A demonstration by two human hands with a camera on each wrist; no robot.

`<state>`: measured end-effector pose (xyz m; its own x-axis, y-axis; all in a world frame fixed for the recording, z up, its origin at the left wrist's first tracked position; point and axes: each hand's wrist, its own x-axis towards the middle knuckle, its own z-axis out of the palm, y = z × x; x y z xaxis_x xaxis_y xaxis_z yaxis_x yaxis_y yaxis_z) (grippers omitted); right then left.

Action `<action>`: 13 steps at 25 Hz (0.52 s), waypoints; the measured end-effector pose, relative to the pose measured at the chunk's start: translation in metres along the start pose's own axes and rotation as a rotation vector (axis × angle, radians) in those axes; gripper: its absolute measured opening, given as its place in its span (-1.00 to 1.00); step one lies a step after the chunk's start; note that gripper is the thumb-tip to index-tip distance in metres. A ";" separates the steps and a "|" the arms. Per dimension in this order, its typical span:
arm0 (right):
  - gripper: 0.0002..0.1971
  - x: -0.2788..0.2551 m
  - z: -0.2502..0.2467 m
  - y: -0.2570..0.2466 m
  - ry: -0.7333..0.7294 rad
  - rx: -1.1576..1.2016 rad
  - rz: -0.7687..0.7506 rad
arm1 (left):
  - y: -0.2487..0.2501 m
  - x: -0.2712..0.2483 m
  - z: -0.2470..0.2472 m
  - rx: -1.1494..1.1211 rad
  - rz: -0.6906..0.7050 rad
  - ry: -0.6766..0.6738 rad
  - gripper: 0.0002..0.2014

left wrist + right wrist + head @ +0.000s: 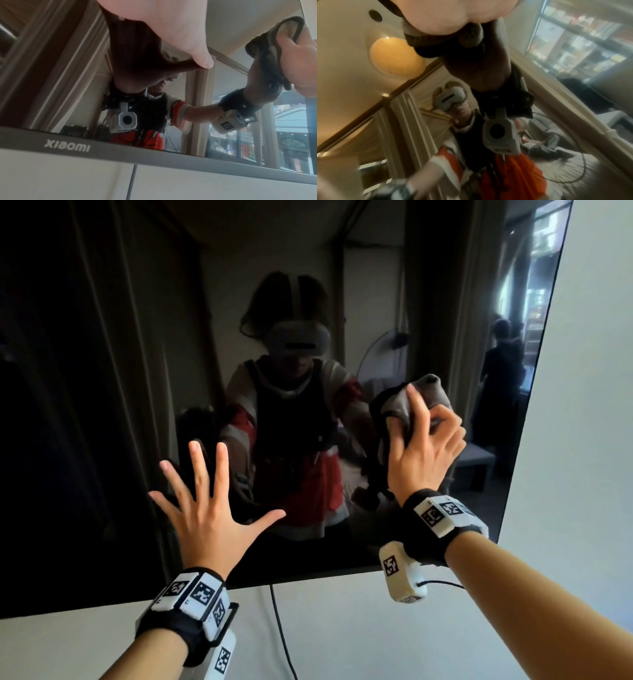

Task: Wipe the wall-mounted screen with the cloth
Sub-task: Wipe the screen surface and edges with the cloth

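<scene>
The dark, glossy wall-mounted screen (102,371) fills most of the head view and mirrors the room and me. My right hand (423,440) grips a bunched grey cloth (433,392) and holds it against the screen's right part. In the left wrist view the cloth (267,44) shows at the upper right beside that hand (302,56). My left hand (209,505) is spread flat with straight fingers on the screen's lower middle; its thumb (202,59) touches the glass. The right wrist view shows the cloth (471,36) pressed under the palm.
The screen's grey bottom bezel (154,154) carries a brand name. Below it is a white wall (376,628) with a black cable (279,628) hanging down. The screen's right edge meets white wall (589,405).
</scene>
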<state>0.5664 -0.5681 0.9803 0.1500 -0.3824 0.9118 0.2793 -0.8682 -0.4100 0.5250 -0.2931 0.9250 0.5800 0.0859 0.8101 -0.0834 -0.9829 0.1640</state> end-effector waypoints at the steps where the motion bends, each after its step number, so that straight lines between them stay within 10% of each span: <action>1: -0.53 -0.008 0.000 -0.001 -0.010 -0.012 -0.023 | 0.002 -0.001 -0.002 -0.007 -0.019 -0.010 0.28; 5: -0.48 -0.022 -0.007 0.010 -0.165 -0.038 -0.312 | 0.042 -0.013 -0.007 -0.074 -0.012 -0.039 0.28; 13: -0.50 0.022 -0.017 0.040 -0.062 -0.032 -0.138 | 0.141 -0.003 0.021 -0.111 0.004 -0.031 0.32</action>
<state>0.5652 -0.6167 0.9838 0.1711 -0.2394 0.9557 0.2715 -0.9210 -0.2793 0.5286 -0.4354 0.9341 0.6044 0.0756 0.7931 -0.1736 -0.9591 0.2238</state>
